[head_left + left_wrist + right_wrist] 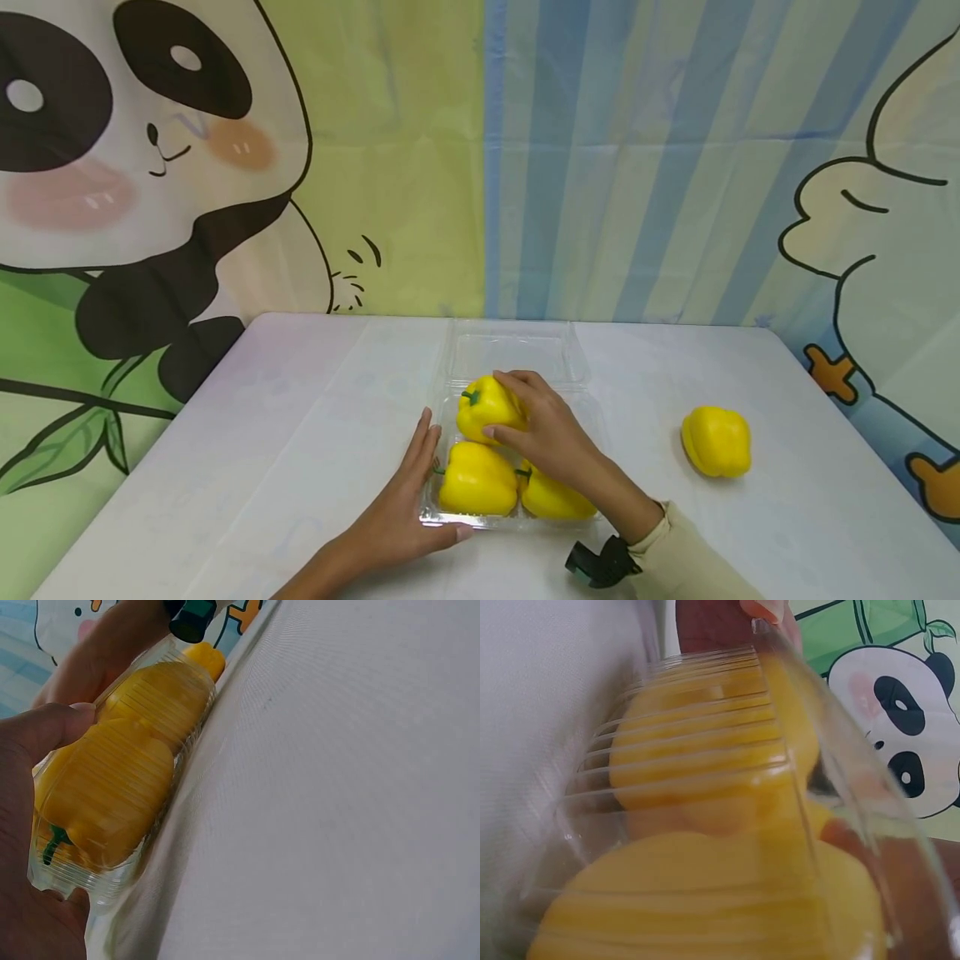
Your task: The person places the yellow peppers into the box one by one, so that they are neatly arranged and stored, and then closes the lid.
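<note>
A clear plastic clamshell box (pixel 495 523) lies with its lid (pixel 517 352) folded back. Inside, one yellow bell pepper (pixel 477 479) sits at the front left and a second yellow bell pepper (pixel 553 497) at the front right. My right hand (pixel 551 421) holds a third yellow bell pepper (pixel 483 412) at the back left of the box, its green stem turned left. Along the box's left side my left hand (pixel 401 504) rests with fingers straight, its thumb at the front rim. The ribbed front wall shows close up in the right wrist view.
Another yellow bell pepper (pixel 716 442) lies on the white table (pixel 300 433), to the right of the box. A black device (pixel 602 562) is strapped at the right wrist. Behind the table hangs a printed curtain (pixel 405 167) with a panda.
</note>
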`<action>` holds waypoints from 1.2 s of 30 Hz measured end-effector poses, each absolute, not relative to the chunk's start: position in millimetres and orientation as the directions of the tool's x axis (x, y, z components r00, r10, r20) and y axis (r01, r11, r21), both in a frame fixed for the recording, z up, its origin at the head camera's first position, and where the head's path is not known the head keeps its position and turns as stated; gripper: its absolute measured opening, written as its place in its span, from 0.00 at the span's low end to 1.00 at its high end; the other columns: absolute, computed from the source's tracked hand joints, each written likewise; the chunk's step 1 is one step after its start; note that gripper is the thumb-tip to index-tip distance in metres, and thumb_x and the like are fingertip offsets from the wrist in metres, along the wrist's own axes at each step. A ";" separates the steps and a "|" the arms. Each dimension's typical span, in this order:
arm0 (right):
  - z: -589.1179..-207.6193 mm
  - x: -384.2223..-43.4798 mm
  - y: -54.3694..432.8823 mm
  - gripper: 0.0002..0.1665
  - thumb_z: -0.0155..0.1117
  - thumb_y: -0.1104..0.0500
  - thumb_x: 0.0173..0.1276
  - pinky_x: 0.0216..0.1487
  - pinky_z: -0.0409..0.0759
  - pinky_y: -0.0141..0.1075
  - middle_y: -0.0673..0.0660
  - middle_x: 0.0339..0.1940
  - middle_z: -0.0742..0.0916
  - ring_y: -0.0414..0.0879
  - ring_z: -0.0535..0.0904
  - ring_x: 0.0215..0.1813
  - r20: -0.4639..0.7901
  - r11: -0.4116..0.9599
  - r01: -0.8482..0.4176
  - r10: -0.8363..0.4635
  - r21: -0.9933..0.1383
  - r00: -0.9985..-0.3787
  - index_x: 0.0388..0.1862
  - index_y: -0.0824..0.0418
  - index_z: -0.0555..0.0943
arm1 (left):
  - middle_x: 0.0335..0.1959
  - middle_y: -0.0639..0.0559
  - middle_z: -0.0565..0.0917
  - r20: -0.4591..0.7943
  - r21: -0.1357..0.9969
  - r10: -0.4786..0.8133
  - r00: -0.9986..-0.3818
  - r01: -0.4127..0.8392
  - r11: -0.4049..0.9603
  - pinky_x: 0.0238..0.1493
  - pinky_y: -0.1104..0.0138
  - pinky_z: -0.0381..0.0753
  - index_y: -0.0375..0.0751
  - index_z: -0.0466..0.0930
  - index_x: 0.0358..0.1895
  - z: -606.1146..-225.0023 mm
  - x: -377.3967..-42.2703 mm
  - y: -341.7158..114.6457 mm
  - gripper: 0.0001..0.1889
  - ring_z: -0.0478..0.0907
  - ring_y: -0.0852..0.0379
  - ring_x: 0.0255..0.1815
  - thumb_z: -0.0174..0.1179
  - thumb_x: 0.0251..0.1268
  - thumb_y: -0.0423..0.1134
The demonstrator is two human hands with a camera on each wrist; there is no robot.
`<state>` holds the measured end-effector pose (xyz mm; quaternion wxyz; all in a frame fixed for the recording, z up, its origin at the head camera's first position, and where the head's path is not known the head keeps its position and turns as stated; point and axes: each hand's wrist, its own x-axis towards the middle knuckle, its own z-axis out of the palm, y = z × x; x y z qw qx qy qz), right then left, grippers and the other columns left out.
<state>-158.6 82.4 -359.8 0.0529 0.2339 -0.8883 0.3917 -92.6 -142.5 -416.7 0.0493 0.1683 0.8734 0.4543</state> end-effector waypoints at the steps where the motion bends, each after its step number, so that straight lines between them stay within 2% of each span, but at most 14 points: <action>1: -360.1 -159.0 82.2 0.41 0.75 0.54 0.59 0.60 0.75 0.48 0.55 0.65 0.74 0.50 0.75 0.58 0.273 0.585 -0.454 -0.374 -0.673 -0.886 0.71 0.57 0.70 | 0.78 0.63 0.28 0.068 0.809 0.340 -0.938 0.251 0.532 0.67 0.42 0.58 0.48 0.35 0.79 -416.7 -92.5 -142.5 0.64 0.53 0.47 0.75 0.71 0.47 0.62; 10: -361.0 -159.1 81.2 0.41 0.75 0.53 0.59 0.60 0.75 0.49 0.56 0.65 0.74 0.50 0.75 0.58 0.266 0.591 -0.454 -0.380 -0.666 -0.886 0.70 0.56 0.71 | 0.78 0.63 0.27 0.073 0.807 0.335 -0.939 0.253 0.534 0.67 0.42 0.58 0.47 0.36 0.79 -416.5 -91.9 -142.3 0.63 0.50 0.47 0.76 0.72 0.47 0.61; 15: -362.7 -159.8 80.5 0.41 0.75 0.52 0.58 0.60 0.75 0.50 0.56 0.65 0.74 0.51 0.75 0.58 0.266 0.594 -0.461 -0.389 -0.659 -0.882 0.70 0.56 0.70 | 0.78 0.64 0.27 0.066 0.816 0.336 -0.939 0.244 0.523 0.67 0.42 0.58 0.50 0.34 0.79 -415.9 -92.3 -141.9 0.64 0.52 0.46 0.75 0.72 0.47 0.60; 22: -362.6 -160.1 78.5 0.41 0.74 0.52 0.59 0.59 0.76 0.47 0.55 0.67 0.73 0.49 0.75 0.58 0.227 0.615 -0.443 -0.400 -0.652 -0.888 0.70 0.55 0.69 | 0.79 0.59 0.29 0.074 0.813 0.342 -0.937 0.255 0.523 0.67 0.45 0.60 0.51 0.33 0.79 -416.6 -92.5 -141.9 0.64 0.57 0.46 0.73 0.72 0.47 0.60; 32: -363.2 -160.7 77.1 0.41 0.74 0.52 0.60 0.59 0.76 0.46 0.54 0.68 0.72 0.49 0.75 0.58 0.178 0.643 -0.419 -0.407 -0.641 -0.896 0.70 0.56 0.67 | 0.78 0.61 0.28 0.056 0.811 0.331 -0.942 0.236 0.535 0.68 0.44 0.58 0.49 0.36 0.79 -416.2 -91.9 -141.6 0.62 0.50 0.49 0.76 0.71 0.48 0.60; 36: -364.1 -160.8 76.4 0.41 0.73 0.52 0.60 0.59 0.76 0.47 0.54 0.68 0.72 0.48 0.75 0.58 0.164 0.656 -0.412 -0.406 -0.633 -0.899 0.70 0.56 0.67 | 0.78 0.63 0.27 0.052 0.806 0.328 -0.943 0.233 0.543 0.68 0.44 0.56 0.49 0.37 0.79 -416.1 -92.3 -141.7 0.62 0.45 0.52 0.77 0.71 0.48 0.61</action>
